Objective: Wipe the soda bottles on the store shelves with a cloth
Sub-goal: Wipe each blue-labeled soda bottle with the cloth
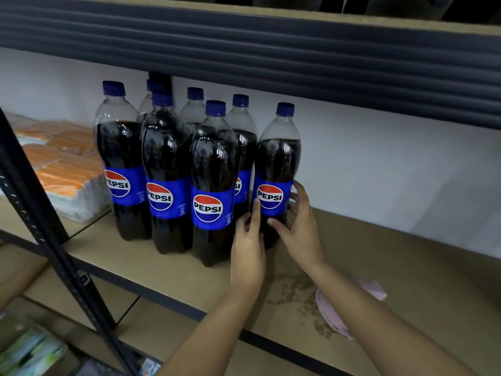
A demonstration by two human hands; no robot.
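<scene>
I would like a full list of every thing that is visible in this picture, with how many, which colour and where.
soda bottles: seven visible, dark cola, blue caps and blue labels, clustered on the middle shelf.
rightmost bottle: one of the seven, between both hands.
cloth: one, pink, lying on the shelf, partly under the right forearm.
shelf board: one, tan, stained near the cloth.
upright post: one, black, at left.
packets: several, orange and white, stacked left of the bottles; count unclear.
boxes: green, lower shelf, blurred.
left hand: fingers touching the rightmost bottle's lower left side.
right hand: fingers curled round its right side.
</scene>
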